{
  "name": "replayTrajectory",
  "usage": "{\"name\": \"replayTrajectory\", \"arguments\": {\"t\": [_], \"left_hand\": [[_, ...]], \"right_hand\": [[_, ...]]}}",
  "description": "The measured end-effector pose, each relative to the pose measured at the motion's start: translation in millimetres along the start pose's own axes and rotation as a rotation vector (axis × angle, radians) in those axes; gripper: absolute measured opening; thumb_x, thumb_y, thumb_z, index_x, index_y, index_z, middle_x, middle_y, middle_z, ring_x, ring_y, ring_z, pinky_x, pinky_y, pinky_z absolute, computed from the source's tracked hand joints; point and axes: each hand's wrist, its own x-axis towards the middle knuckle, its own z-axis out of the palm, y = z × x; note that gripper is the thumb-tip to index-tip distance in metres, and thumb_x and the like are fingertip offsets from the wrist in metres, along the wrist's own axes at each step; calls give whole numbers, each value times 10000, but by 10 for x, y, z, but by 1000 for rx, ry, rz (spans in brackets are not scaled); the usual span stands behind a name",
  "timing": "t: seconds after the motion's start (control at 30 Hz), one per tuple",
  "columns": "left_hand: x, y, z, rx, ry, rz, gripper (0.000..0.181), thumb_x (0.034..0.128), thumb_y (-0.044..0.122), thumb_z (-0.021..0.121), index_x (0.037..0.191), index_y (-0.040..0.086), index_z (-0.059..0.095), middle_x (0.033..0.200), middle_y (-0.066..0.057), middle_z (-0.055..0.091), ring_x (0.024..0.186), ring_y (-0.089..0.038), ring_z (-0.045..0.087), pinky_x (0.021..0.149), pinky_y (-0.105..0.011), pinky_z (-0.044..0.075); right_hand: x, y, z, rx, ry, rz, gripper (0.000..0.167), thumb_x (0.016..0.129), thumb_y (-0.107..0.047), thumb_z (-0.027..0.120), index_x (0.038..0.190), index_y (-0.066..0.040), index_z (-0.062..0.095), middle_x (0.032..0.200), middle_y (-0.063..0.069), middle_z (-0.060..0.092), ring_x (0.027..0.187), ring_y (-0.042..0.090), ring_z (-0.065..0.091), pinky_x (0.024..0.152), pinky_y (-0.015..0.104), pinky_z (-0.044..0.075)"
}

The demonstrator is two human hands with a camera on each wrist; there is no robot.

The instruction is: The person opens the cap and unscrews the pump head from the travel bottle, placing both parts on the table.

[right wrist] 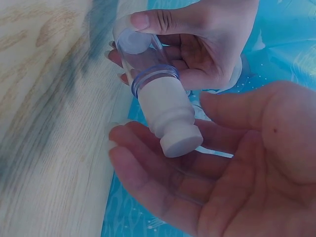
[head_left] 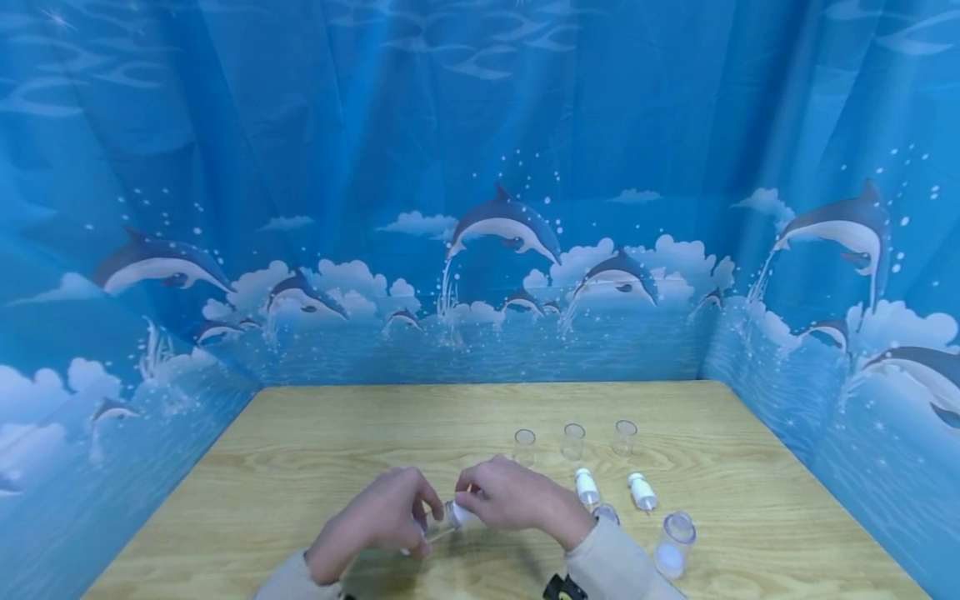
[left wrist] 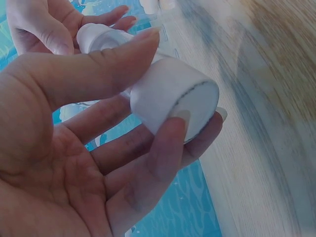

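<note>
My left hand [head_left: 390, 510] grips a small clear bottle [right wrist: 148, 61] by its lower end, thumb on one side and fingers on the other. A white disc shows inside the base. In the right wrist view a white pump top [right wrist: 168, 106] sits in the bottle's blue-tinted rim, tilted toward my right hand [head_left: 513, 493]. That hand's fingers curve loosely around the pump top, with the thumb apart from it. The left wrist view shows the white bottle base [left wrist: 175, 98] between the left thumb and fingers.
Three clear caps [head_left: 573, 442] stand in a row farther back on the wooden table [head_left: 337, 425]. Two white pump tops [head_left: 587, 486] lie right of my right hand. A clear bottle [head_left: 675, 546] stands near the right sleeve; another [head_left: 606, 513] is partly hidden. A dolphin-print curtain surrounds the table.
</note>
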Motion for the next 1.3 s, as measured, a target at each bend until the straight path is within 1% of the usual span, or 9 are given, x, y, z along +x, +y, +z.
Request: {"name": "replayTrajectory", "arguments": {"t": [0.1,0.23,0.33,0.5,0.73,0.93,1.1,1.2,1.3], "left_hand": [[-3,1,0,-6,2,-3,379,613,-21,904,957,103,803,761,17,735,660,-85,627,631,-277,533],[-3,3,-1,-17,-2,-8,376,617,-28,902,957,97,804,763,14,738,661,-91,633,625,-280,533],[2,-3,-2,-24,-8,-14,371,622,-32,900,956,100,804,769,13,739,663,-97,636,622,-284,534],[9,-11,-2,-23,-10,-21,374,623,-32,901,955,113,804,773,16,739,669,-98,638,628,-287,540],[-3,-3,2,-32,0,-14,387,610,-41,897,956,101,800,774,7,741,669,-99,639,611,-273,540],[-10,0,8,-18,9,5,383,601,-32,896,946,104,801,763,15,741,659,-80,633,608,-256,532],[-9,-3,9,-11,10,8,379,601,-28,895,943,107,802,756,17,741,655,-78,632,609,-256,532],[-3,-8,9,-17,5,-2,378,604,-33,892,943,110,803,757,21,739,660,-84,633,611,-262,532],[1,-11,10,-13,3,1,377,604,-33,893,941,111,804,755,25,740,659,-83,634,614,-263,532]], "right_hand": [[-1,6,5,31,-2,0,230,1038,-169,576,1155,-33,720,891,-3,738,558,3,485,577,156,489],[4,4,4,27,-2,-7,221,1041,-125,557,1150,-28,723,908,10,747,534,1,448,536,151,462],[0,-7,4,21,-2,-10,216,1030,-105,569,1160,-24,721,974,43,767,551,0,465,557,151,478],[-7,-22,2,4,-3,-12,203,1005,-101,610,1158,-33,724,1012,55,772,598,-6,513,622,147,506],[4,-26,-17,-31,-1,-16,178,975,-114,666,1128,-64,740,999,21,773,711,-22,585,698,145,524],[4,-32,-30,-71,1,-20,174,927,-120,730,1098,-96,755,1011,-4,777,816,-4,641,772,155,537],[7,-31,-25,-84,13,-32,175,896,-108,762,1071,-101,761,973,-20,770,791,-14,614,750,149,527],[11,-27,-19,-88,18,-39,169,889,-104,768,1058,-103,762,949,-30,763,767,-23,589,726,142,515],[13,-24,-15,-89,20,-42,170,885,-102,771,1055,-105,762,942,-36,759,759,-27,579,715,138,507]]}}
